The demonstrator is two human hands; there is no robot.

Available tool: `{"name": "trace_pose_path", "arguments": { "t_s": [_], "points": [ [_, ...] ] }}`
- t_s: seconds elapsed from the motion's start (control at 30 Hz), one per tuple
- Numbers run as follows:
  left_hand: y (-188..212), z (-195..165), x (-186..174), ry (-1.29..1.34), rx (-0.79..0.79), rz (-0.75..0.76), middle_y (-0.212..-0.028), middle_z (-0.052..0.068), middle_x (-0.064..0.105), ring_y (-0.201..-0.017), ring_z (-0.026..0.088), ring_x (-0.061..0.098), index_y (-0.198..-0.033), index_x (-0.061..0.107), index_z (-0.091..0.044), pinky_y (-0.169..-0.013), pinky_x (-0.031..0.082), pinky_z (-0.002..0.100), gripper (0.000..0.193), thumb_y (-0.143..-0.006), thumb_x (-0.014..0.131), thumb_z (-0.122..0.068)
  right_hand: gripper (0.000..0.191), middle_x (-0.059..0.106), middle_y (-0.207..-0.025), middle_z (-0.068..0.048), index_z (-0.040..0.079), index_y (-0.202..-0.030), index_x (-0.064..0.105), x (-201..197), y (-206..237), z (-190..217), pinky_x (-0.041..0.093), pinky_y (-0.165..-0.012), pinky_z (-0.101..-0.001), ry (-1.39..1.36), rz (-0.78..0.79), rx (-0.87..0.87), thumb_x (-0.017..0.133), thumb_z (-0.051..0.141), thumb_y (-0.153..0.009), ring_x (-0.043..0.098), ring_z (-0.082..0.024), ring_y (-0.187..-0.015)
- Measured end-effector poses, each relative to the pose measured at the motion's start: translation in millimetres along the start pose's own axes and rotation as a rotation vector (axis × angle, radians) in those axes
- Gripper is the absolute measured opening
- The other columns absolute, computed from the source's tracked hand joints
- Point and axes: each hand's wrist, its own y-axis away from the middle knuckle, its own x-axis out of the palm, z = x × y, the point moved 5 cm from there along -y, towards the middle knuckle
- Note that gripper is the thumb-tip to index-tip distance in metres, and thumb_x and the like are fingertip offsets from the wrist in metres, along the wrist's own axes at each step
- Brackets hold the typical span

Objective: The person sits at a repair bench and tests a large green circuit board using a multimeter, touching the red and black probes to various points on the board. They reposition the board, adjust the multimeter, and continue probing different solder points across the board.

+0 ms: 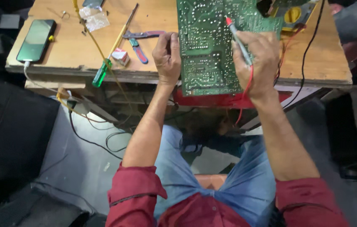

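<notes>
A green circuit board (212, 46) lies solder side up on a wooden workbench (153, 21), overhanging its front edge. My left hand (166, 56) grips the board's left edge. My right hand (257, 61) holds a red-tipped meter probe (238, 38) like a pen, its tip touching the board near the upper right. A red lead (245, 94) runs from the probe down past my wrist.
A green-handled screwdriver (110, 54), red-and-blue pliers (138, 42) and a small white box (121, 55) lie left of the board. A phone (35, 40) charges at the bench's left end. A yellow meter (292, 16) sits at the back right. Cables hang under the bench.
</notes>
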Motion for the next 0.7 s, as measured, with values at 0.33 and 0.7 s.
{"name": "trace_pose_path", "arguments": {
  "t_s": [0.33,0.7],
  "points": [
    [75.4,-41.4,-43.2,-0.246,0.04,0.153,-0.125,0.018,0.06,-0.119,0.032,0.057,-0.137,0.059,0.0,-0.103,0.047,0.04,0.033,-0.105,0.055,-0.007,0.017,0.074,-0.119,-0.01,0.002,-0.117,0.074,-2.6,-1.0,-0.8,0.048,-0.1,-0.0406,0.006,0.026,-0.051,0.076,0.001,-0.1,0.061,-0.03,-0.109],
    [118.2,-60.8,-122.8,-0.448,0.069,0.271,-0.128,0.017,0.061,-0.12,0.035,0.061,-0.136,0.06,-0.005,-0.104,0.052,0.042,0.047,-0.092,0.075,-0.008,0.025,0.067,-0.116,-0.012,0.001,-0.12,0.065,12.9,18.4,-30.7,0.049,-0.097,-0.0367,0.066,0.09,-0.204,0.066,-0.006,-0.096,0.061,-0.027,-0.107]
  ]
}}
